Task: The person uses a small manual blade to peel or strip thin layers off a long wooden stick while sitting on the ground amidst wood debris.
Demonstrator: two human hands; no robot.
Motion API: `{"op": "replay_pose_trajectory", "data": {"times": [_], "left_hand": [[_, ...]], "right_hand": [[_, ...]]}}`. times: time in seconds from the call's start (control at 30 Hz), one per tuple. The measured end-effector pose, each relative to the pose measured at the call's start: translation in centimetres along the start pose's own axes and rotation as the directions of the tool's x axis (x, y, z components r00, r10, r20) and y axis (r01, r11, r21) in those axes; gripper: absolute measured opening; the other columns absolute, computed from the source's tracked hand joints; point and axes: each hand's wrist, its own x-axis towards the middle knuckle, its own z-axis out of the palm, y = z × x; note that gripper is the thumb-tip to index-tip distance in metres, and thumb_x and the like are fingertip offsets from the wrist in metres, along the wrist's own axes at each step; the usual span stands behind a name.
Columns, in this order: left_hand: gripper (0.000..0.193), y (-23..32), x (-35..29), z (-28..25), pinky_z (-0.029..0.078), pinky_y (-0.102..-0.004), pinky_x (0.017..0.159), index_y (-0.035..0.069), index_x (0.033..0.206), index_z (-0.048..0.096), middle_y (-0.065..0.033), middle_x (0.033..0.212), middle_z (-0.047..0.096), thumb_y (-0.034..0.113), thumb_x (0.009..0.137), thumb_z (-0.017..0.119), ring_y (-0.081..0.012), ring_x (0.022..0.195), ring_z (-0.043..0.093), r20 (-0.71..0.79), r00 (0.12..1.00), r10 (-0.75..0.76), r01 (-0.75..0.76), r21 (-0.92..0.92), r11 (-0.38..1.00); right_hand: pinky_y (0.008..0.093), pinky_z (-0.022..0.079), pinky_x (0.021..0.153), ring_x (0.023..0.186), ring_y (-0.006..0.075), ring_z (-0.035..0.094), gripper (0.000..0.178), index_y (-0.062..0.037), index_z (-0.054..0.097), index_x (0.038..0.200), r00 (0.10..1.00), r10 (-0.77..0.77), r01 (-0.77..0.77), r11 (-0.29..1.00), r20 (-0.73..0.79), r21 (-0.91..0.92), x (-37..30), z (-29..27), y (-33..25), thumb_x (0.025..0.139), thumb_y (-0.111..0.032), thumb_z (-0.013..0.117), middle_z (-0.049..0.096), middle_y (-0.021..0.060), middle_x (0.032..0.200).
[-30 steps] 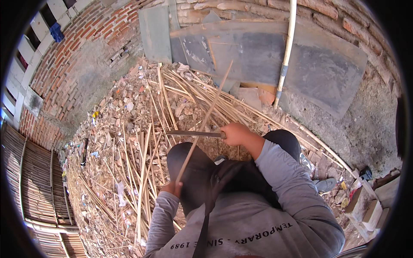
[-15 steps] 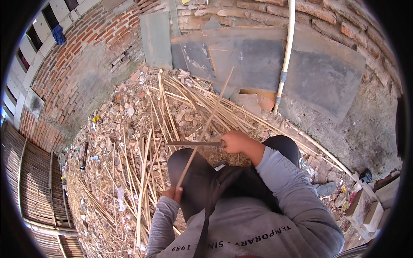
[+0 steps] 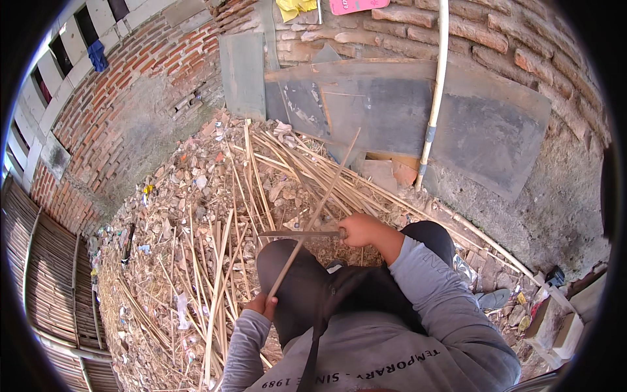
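Note:
My left hand is closed round the near end of a thin bamboo strip, which slants up and away to the right past my left knee. In my right hand is the handle of a long-bladed knife, its blade pointing left. The blade lies across the strip just beyond my left knee and appears to touch it. My right fingers are wrapped round the handle, so most of it is hidden.
Several loose bamboo strips lie left of my legs on rubble-strewn ground. Another pile of strips lies ahead. Beyond it, dark panels lean on a brick wall beside a white pipe. Wooden blocks stand at right.
The view has tilted up a little, so hands, knife and strip appear lower in the picture. Both hands keep their grips, and the knife stays across the strip.

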Motion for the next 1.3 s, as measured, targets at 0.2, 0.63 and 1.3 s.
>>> {"op": "replay_pose_trajectory", "data": {"times": [0.2, 0.63, 1.3], "left_hand": [[0.044, 1.0, -0.7, -0.7, 0.049, -0.0496, 0.070, 0.002, 0.096, 0.056, -0.0254, 0.077, 0.064, 0.045, 0.094, 0.048, -0.0448, 0.079, 0.063, -0.045, 0.999, 0.010, -0.012, -0.034, 0.999], [0.043, 0.7, -0.5, 1.3, 0.048, -0.0547, 0.070, 0.003, 0.092, 0.059, -0.0272, 0.076, 0.063, 0.044, 0.096, 0.043, -0.0482, 0.075, 0.061, -0.160, 0.987, -0.030, 0.047, 0.106, 0.993], [0.042, 1.3, -0.2, 1.2, 0.047, -0.0551, 0.068, 0.002, 0.089, 0.058, -0.0282, 0.072, 0.061, 0.042, 0.095, 0.045, -0.0488, 0.072, 0.060, -0.172, 0.985, 0.015, 0.000, 0.084, 0.996]], "right_hand": [[0.0460, 0.051, 0.077, 0.092, 0.0348, 0.064, 0.040, -0.0146, 0.066, 0.111, 1.000, -0.005, 0.005, 1.000, 0.009, -0.011, 0.0, 0.1, 0.3, 0.074, -0.031, 0.072, 0.067, 0.0158, 0.095], [0.0461, 0.051, 0.075, 0.090, 0.0349, 0.064, 0.030, -0.0109, 0.067, 0.097, 0.998, -0.065, 0.064, 0.997, -0.007, -0.039, -0.2, -0.1, -1.5, 0.073, -0.029, 0.071, 0.067, 0.0143, 0.089], [0.0465, 0.051, 0.075, 0.088, 0.0355, 0.064, 0.028, -0.0122, 0.068, 0.094, 0.993, 0.079, -0.068, 0.990, -0.093, 0.122, 1.2, 0.5, 1.9, 0.073, -0.030, 0.071, 0.067, 0.0148, 0.089]]}}
